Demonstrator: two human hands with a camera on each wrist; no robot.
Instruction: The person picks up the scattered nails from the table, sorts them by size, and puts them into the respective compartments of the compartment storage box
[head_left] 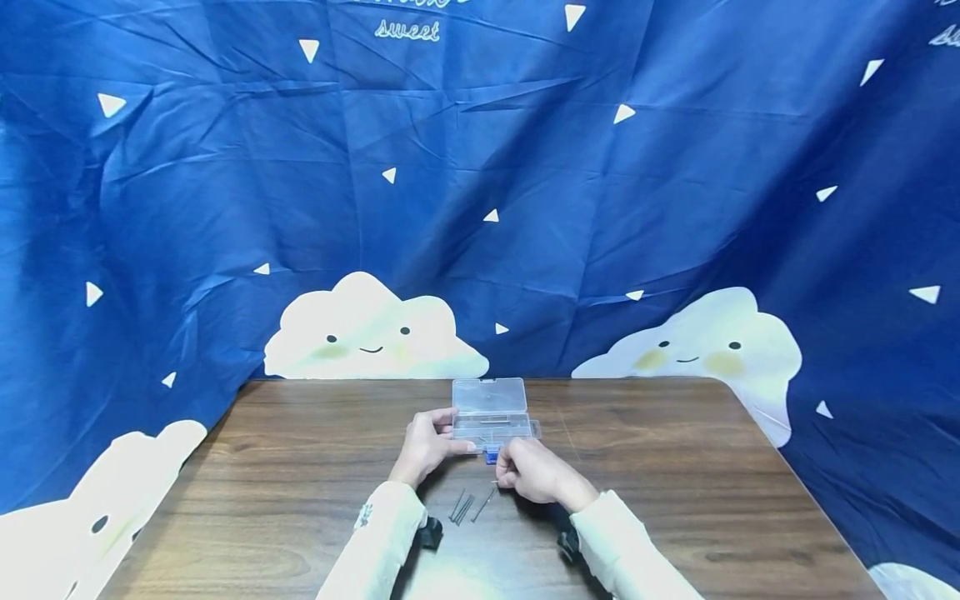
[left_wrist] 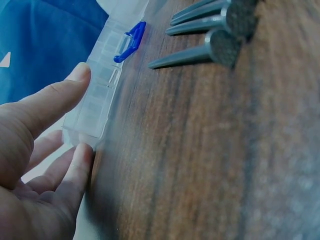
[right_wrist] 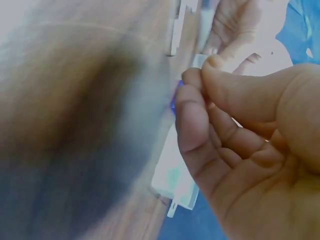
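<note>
A clear plastic compartment box (head_left: 491, 427) stands with its hinged lid (head_left: 490, 396) raised and a blue latch (head_left: 492, 456) at the front. My left hand (head_left: 429, 446) grips its left end, thumb along the front side and fingers behind and beneath. Just in front of the latch, my right hand (head_left: 534, 472) has thumb and index fingertip pressed together. At those fingertips shows a small gold-coloured piece (head_left: 495, 482), mostly hidden. Several grey metal nails (head_left: 462, 509) lie on the table between the hands, heads towards me; one nail (head_left: 483, 505) points towards the right fingertips.
The dark wood table (head_left: 300, 467) runs back to a blue curtain (head_left: 480, 167) with white clouds and triangles. Slim metal pieces (head_left: 495, 421) lie inside the box. A clear tab (head_left: 535, 429) sticks out at its right end. Black wrist mounts (head_left: 430, 533) sit under both sleeves.
</note>
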